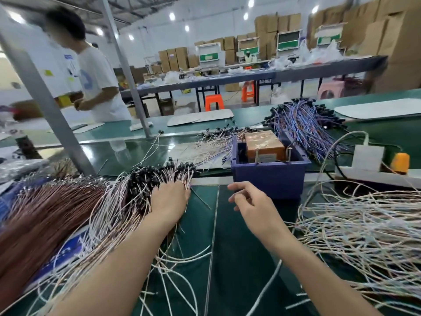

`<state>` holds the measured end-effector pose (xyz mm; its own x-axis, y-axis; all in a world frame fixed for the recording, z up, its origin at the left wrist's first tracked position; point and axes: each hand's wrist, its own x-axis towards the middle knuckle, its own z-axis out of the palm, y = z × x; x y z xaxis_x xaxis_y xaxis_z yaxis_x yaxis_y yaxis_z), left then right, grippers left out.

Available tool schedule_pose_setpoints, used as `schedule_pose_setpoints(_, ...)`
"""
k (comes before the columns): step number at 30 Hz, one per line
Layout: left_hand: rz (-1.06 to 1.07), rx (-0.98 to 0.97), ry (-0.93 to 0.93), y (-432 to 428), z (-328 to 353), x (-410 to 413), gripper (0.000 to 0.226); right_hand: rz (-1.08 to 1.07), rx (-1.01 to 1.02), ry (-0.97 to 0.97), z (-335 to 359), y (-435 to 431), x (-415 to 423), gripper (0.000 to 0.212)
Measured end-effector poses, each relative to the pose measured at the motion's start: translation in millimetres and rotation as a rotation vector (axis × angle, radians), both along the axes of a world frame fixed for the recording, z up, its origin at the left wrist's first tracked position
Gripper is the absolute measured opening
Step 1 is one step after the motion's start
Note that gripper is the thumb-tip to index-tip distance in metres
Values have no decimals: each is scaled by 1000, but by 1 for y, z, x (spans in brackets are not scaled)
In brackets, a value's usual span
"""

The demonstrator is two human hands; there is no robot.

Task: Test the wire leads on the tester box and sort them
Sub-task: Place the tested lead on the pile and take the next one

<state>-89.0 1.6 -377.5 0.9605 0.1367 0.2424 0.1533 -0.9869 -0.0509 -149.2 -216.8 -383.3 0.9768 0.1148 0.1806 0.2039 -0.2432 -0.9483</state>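
Observation:
A blue bin [271,176] stands at the middle of the green bench and holds an orange tester box [264,144] with metal posts. My left hand [169,200] lies palm down on a big bundle of pink-white wire leads [127,201] with black ends, fingers among the lead tips; whether it grips any I cannot tell. My right hand [248,201] hovers just in front of the bin with fingers loosely curled and apart, holding nothing.
A brown wire bundle [45,215] lies far left. Loose pale leads [364,236] are heaped on the right, blue-purple leads [305,124] behind the bin. A white power strip [373,172] with an orange plug sits right. A slanted metal post [45,106] rises left; a person [95,80] stands beyond.

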Motion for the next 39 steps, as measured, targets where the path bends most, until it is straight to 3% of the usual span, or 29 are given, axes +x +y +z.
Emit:
schedule_pose_setpoints(5, 94, -41, -20, -3, -10, 13, 30, -19, 46, 1, 3, -14, 2, 28)
schedule_pose_setpoints(10, 100, -385, -207, -12, -2, 2, 24, -23, 97, 38, 6, -21, 0, 28)
schedule_pose_setpoints(14, -143, -800, -443, -32, 12, -33, 19, 5, 230, 95, 15, -19, 0, 24)
schedule_pose_setpoints(16, -318, -891, -500, -49, 20, -57, 14, 42, 412, 169, 26, -15, 0, 19)
schedule_pose_setpoints(18, -493, -827, -433, -66, 21, -79, 12, 81, 710, 255, 37, -16, 1, 23)
schedule_pose_setpoints(21, -696, -533, -250, -82, 14, -101, 10, 125, 1138, 261, 51, -30, -1, 39)
schedule_pose_setpoints(24, -742, -432, -146, -82, 10, -105, 8, 82, 1360, 234, 57, -56, -3, 26)
schedule_pose_setpoints(29, -753, -399, -48, -66, 22, -99, 14, -21, 1061, 244, 54, -92, -6, 21)
schedule_pose_setpoints(33, -801, -235, -111, -59, 46, -94, 35, -16, 414, 89, 47, -97, -16, 25)
schedule_pose_setpoints(36, -914, -62, -270, -73, 65, -92, 33, 43, -110, -143, 43, -79, -26, 23)
schedule_pose_setpoints(39, -948, 51, -355, -91, 81, -88, 20, 110, -312, -236, 39, -63, -32, 33)
